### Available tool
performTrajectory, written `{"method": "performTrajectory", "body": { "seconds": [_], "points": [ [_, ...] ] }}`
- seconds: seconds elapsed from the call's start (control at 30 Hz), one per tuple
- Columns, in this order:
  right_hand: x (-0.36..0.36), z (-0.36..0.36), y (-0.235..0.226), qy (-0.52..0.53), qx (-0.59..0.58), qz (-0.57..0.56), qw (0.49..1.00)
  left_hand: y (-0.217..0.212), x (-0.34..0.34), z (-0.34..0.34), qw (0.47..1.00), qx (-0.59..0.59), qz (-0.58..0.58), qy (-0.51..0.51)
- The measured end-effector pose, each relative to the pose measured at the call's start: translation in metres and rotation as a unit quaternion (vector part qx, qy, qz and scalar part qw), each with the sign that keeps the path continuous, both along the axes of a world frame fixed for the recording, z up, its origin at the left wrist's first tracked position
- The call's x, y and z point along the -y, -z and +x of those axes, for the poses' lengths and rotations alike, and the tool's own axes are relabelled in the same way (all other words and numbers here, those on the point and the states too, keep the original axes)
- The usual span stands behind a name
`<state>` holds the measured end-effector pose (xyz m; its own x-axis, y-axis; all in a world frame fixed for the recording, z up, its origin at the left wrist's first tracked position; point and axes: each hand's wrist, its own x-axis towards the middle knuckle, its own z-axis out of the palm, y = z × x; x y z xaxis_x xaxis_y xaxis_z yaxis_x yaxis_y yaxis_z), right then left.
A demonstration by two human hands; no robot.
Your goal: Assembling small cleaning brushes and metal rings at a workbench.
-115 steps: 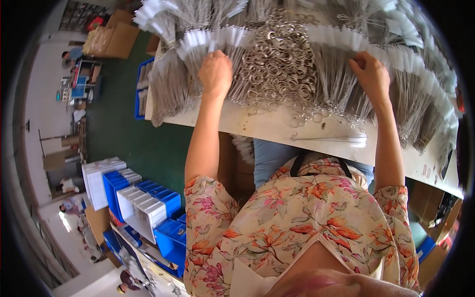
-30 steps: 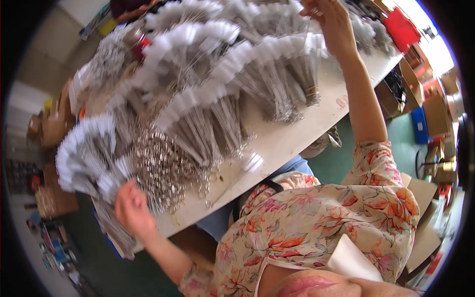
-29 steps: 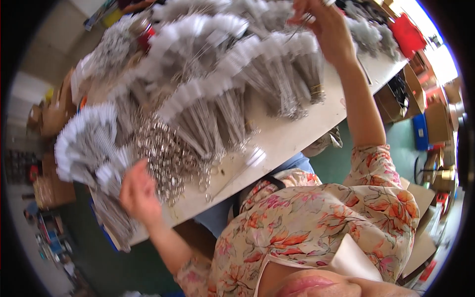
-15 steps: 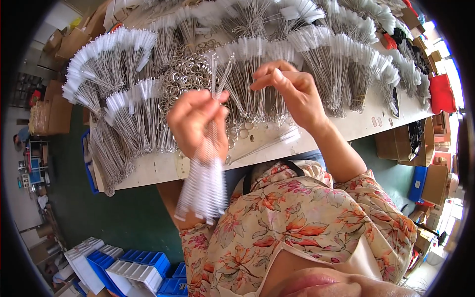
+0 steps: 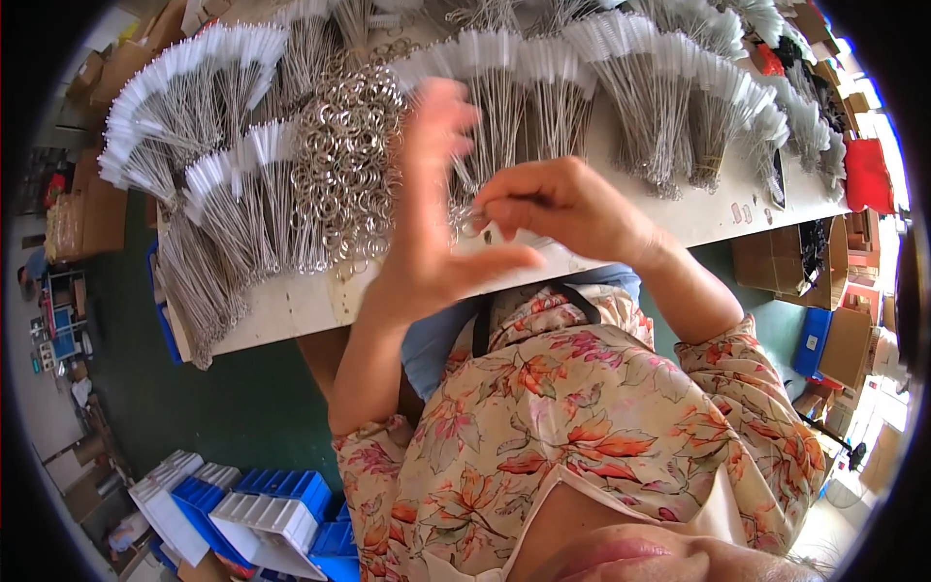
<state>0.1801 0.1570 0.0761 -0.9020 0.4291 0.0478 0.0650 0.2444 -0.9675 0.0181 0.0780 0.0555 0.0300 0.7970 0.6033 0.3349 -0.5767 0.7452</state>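
Observation:
My left hand (image 5: 422, 218) is raised over the table's front edge, its fingers pointing away from me and smeared by motion. Its thumb sticks out to the right, and no brush shows in it. To its right, my right hand (image 5: 572, 209) has thumb and fingers pinched together; what they hold, if anything, I cannot make out. Small metal rings (image 5: 469, 229) show by its fingertips. Left of my left hand lies a heap of split rings (image 5: 349, 160). Behind both hands are bunches of wire-handled brushes (image 5: 490, 107) with white bristle heads.
More brush bunches (image 5: 199, 78) cover the table's left and back. The white tabletop (image 5: 669, 228) shows along its front edge. Blue and white plastic bins (image 5: 262, 524) stand on the floor at lower left. Cardboard boxes (image 5: 776, 262) and a red bag (image 5: 868, 175) are at the right.
The several brushes have left my left hand, which has opened and reached farther away. My right hand has come down and left, its fingers now pinched. The loose brush at the front edge no longer shows.

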Motion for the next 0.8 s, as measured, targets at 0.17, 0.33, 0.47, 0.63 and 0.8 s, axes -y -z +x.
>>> {"method": "performTrajectory", "body": {
  "seconds": [0.17, 0.33, 0.47, 0.63, 0.8],
  "points": [
    [0.006, 0.007, -0.002, -0.022, -0.022, -0.078, 0.996, 0.014, 0.022, 0.001, 0.989, 0.116, -0.082, 0.045],
    [0.007, 0.023, -0.005, -0.104, 0.118, -0.222, 0.962, 0.019, 0.035, 0.012, 0.995, -0.047, 0.072, -0.044],
    [-0.008, 0.086, 0.035, 0.025, 0.152, 0.140, 0.978, 0.039, 0.069, 0.016, 0.977, -0.038, -0.141, -0.158],
    [-0.025, 0.157, 0.078, 0.084, 0.418, 0.472, 0.772, 0.087, 0.107, 0.002, 0.894, -0.195, -0.287, -0.283],
    [0.024, 0.047, 0.057, 0.026, 0.063, 0.106, 0.992, 0.080, 0.096, 0.004, 0.937, 0.044, -0.261, -0.229]
  ]
}}
